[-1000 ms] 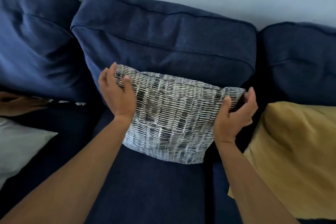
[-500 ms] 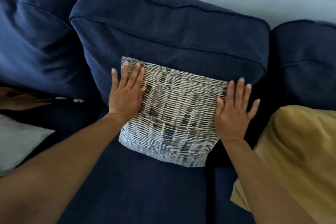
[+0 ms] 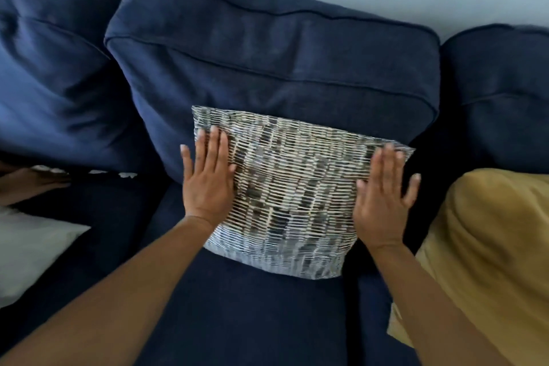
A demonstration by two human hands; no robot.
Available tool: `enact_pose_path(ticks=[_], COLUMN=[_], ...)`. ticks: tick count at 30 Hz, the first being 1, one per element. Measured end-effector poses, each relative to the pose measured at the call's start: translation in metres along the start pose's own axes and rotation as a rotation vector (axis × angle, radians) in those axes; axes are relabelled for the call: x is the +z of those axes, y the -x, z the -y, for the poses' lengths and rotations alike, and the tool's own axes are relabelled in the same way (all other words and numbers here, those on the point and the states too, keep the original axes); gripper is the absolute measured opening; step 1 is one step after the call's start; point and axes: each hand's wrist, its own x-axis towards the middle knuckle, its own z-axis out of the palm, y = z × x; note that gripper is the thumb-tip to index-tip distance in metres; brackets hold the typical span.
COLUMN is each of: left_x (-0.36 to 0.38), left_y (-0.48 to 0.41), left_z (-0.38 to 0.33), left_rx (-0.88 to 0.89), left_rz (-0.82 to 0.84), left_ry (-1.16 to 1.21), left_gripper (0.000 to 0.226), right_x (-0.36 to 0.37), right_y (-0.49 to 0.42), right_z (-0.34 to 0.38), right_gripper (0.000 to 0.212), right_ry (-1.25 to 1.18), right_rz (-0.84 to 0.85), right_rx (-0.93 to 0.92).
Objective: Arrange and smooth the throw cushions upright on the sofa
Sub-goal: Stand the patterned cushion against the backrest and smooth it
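We reach both bare forearms forward. Our left hand (image 3: 208, 184) lies flat, fingers together and extended. Our right hand (image 3: 381, 202) is equally flat, fingers slightly spread.

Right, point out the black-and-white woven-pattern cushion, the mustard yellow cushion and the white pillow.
Black-and-white woven-pattern cushion (image 3: 292, 202): head view, middle of its front face.
Mustard yellow cushion (image 3: 487, 249): head view, its upper face.
White pillow (image 3: 28, 249): head view, visible corner.

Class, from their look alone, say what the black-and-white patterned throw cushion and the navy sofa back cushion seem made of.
Black-and-white patterned throw cushion: probably matte woven fabric; fine crosswise ribs show, though they may be printed. Navy sofa back cushion: matte, soft upholstery cloth, with piped seams and gentle creases.
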Motion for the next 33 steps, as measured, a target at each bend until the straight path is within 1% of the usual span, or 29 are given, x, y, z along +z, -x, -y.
enact_pose_path(ticks=[2,3,5,7,9,11,13,15,17,18,19,20,21,23,24,25,27,30,32,33], left_x=[-0.014,-0.021,-0.030,-0.026,-0.014,-0.004,-0.001,-0.007,-0.018,-0.025,-0.031,-0.037,-0.038,-0.032,-0.025,-0.018,-0.010,-0.014,-0.022,-0.026], left_y=[0.000,0.002,0.007,0.013,0.012,0.004,-0.005,-0.010,-0.014,-0.015,-0.016,-0.016,-0.015,-0.009,-0.007,-0.008,-0.015,-0.025,-0.024,-0.023], left_z=[-0.006,-0.017,-0.050,-0.075,-0.073,-0.050,-0.023,-0.002,0.002,-0.004,-0.016,-0.032,-0.050,-0.077,-0.081,-0.076,-0.052,-0.009,0.011,0.015], left_rx=[0.006,0.041,0.162,0.258,0.270,0.231,0.166,0.086,0.018,-0.003,-0.003,0.031,0.099,0.251,0.279,0.265,0.173,0.064,-0.032,-0.119], left_rz=[-0.064,-0.102,-0.138,-0.087,-0.015,0.031,0.058,0.059,0.000,-0.050,-0.108,-0.158,-0.177,-0.119,-0.077,-0.040,0.009,0.021,-0.027,-0.058], left_ry=[0.063,0.099,0.142,0.150,0.123,0.054,-0.013,-0.038,-0.002,0.035,0.078,0.120,0.148,0.145,0.123,0.089,0.021,-0.040,0.019,0.102], left_gripper=[0.062,0.064,0.065,0.062,0.058,0.057,0.058,0.060,0.061,0.060,0.060,0.059,0.059,0.057,0.056,0.057,0.058,0.059,0.060,0.063], right_x=[-0.014,-0.021,-0.030,-0.027,-0.016,-0.005,-0.002,-0.006,-0.016,-0.022,-0.028,-0.031,-0.032,-0.026,-0.020,-0.013,-0.005,-0.005,-0.009,-0.010], right_y=[-0.002,-0.004,-0.006,-0.003,-0.004,-0.010,-0.012,-0.010,-0.007,-0.007,-0.008,-0.009,-0.008,-0.003,-0.003,-0.005,-0.012,-0.017,-0.014,-0.013], right_z=[0.002,0.012,0.042,0.071,0.076,0.057,0.028,0.006,0.004,0.013,0.027,0.044,0.063,0.092,0.095,0.090,0.063,0.020,0.006,0.004], right_gripper=[0.062,0.063,0.067,0.068,0.067,0.067,0.066,0.065,0.064,0.064,0.064,0.064,0.063,0.060,0.059,0.059,0.059,0.060,0.060,0.060], right_ry=[-0.069,-0.102,-0.148,-0.144,-0.087,-0.032,0.020,0.043,-0.005,-0.043,-0.078,-0.110,-0.135,-0.153,-0.143,-0.124,-0.071,-0.016,0.002,0.007], right_rz=[-0.045,-0.074,-0.073,0.005,0.062,0.103,0.113,0.078,0.026,-0.012,-0.043,-0.052,-0.039,0.013,0.040,0.062,0.093,0.077,0.024,-0.012], right_rx=[0.118,0.124,0.000,-0.175,-0.272,-0.291,-0.245,-0.108,0.063,0.115,0.114,0.052,-0.052,-0.247,-0.286,-0.285,-0.233,-0.154,-0.101,-0.073])
